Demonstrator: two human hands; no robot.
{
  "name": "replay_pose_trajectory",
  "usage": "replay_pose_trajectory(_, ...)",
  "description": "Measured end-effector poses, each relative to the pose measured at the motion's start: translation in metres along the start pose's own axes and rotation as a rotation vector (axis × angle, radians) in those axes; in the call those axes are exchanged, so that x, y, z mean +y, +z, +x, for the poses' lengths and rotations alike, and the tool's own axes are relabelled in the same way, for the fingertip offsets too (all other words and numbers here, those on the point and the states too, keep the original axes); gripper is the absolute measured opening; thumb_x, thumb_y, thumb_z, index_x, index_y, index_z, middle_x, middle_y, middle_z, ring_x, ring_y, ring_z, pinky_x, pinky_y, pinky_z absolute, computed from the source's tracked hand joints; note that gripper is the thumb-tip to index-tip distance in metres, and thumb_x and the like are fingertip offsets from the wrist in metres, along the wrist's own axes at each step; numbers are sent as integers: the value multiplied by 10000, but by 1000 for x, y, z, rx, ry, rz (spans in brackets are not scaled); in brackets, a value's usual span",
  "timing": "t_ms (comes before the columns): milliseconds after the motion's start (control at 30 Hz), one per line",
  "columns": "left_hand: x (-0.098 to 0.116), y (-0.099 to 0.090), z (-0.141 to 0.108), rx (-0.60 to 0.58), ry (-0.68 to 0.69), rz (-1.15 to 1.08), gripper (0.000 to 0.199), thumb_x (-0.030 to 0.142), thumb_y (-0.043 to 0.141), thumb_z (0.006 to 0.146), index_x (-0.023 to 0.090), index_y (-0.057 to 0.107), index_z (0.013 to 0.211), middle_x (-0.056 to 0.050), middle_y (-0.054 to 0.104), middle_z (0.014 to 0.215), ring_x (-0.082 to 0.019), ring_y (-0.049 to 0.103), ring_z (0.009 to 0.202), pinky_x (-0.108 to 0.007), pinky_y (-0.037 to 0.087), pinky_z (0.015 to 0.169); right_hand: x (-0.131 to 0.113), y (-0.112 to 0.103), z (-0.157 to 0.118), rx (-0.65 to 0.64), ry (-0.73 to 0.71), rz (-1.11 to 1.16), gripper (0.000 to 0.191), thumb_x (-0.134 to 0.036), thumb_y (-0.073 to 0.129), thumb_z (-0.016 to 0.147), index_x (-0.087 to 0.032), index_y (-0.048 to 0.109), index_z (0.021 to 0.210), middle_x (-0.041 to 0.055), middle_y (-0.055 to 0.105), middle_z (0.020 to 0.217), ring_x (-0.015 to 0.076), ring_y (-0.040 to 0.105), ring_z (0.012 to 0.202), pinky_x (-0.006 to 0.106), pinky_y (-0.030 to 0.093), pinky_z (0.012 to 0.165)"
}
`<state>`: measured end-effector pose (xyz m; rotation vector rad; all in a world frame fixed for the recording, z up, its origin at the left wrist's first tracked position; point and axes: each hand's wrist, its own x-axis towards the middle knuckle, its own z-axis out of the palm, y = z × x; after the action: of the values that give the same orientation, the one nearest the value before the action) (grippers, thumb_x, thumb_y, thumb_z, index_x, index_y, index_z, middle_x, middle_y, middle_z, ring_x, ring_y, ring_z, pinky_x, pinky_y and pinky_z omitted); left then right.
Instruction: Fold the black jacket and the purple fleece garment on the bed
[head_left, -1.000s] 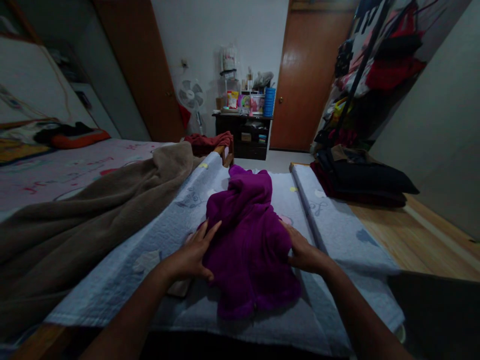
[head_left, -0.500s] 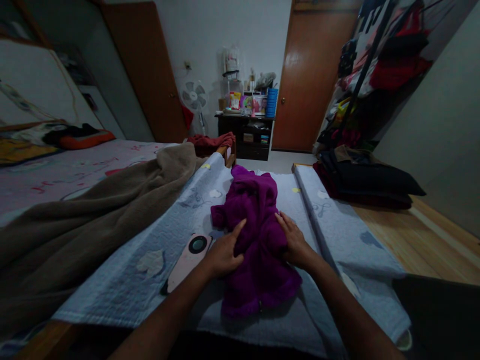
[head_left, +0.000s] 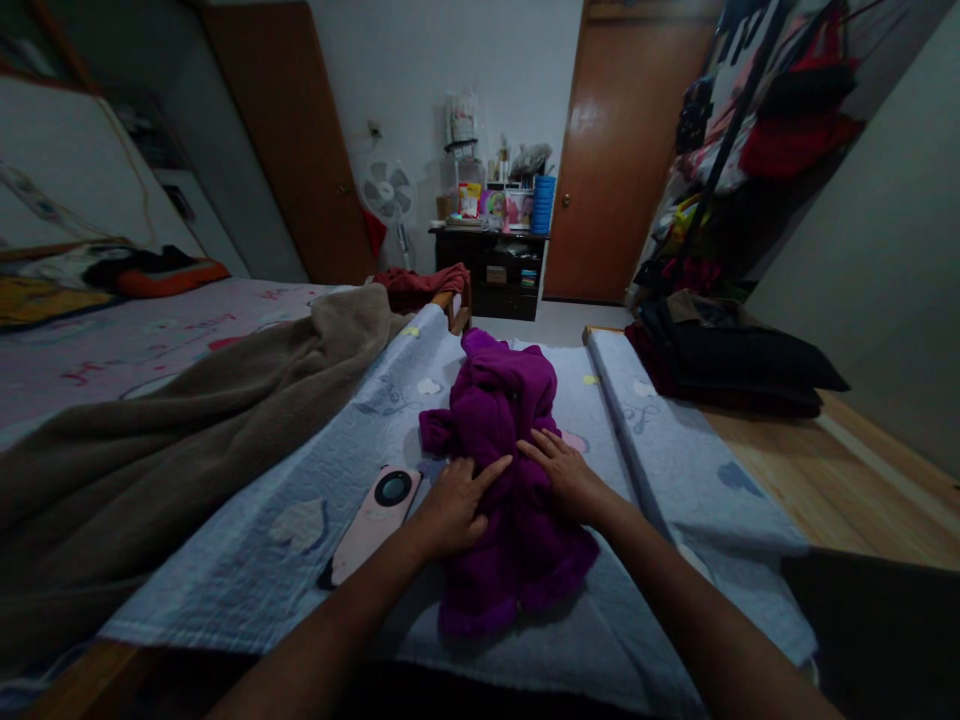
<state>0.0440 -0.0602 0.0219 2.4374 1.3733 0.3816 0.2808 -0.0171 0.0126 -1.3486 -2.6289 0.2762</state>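
Note:
A purple garment (head_left: 510, 390) lies bunched lengthwise on a light blue patterned cloth (head_left: 300, 530). On its left side rests my left hand (head_left: 459, 505), index finger stretched toward the garment's middle and thumb apart. My right hand (head_left: 564, 475) lies on the right side, fingers spread over the fabric. Neither hand grips anything that I can see. A pink phone (head_left: 379, 525) with a round dark camera ring lies left of the garment, beside my left forearm.
A brown blanket (head_left: 195, 430) spreads along the left, near a pink bed sheet (head_left: 150, 340). Folded dark clothes (head_left: 742, 350) are stacked on a wooden surface (head_left: 780, 470) at right. Beyond stand a dark cabinet (head_left: 484, 300) and a white fan (head_left: 388, 190).
My right hand has moved left, further over the garment, and my left fingertips have shifted right. The garment's middle is narrower, and a pink patch of the cloth now shows at its right.

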Motion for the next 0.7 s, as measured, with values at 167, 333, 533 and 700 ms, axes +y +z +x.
replay_pose_trajectory(167,-39,-22,-2,211,-2,-454,661,258,421,921,307,144,1519,-66,531,1270,-210,529,1155,-400,412,1022,12,12,-8,140,-71,206,624,-160,542,793,-177,439,1408,129,505,1385,240,404,1307,446,310,1117)
replay_pose_trajectory(333,-77,-29,5,407,14,112,815,89,571,749,265,272,1486,-118,303,1516,-327,294,1382,-523,286,1123,23,24,-18,172,-119,232,672,-152,530,795,-162,380,1450,136,477,1411,255,380,1332,480,285,1137)
replay_pose_trajectory(533,-64,-21,27,297,256,404,708,92,509,833,265,300,1487,-104,225,1580,-320,164,1454,-536,214,1151,27,32,-24,131,-88,112,755,-151,486,835,-173,192,1529,145,344,1520,274,282,1407,524,267,1138)
replay_pose_trajectory(700,-37,-24,46,128,470,450,679,58,450,877,362,324,1471,-19,290,1568,-260,161,1464,-506,152,1175,28,33,-26,104,38,81,769,-128,465,842,-227,154,1538,110,277,1561,271,227,1436,520,254,1139)
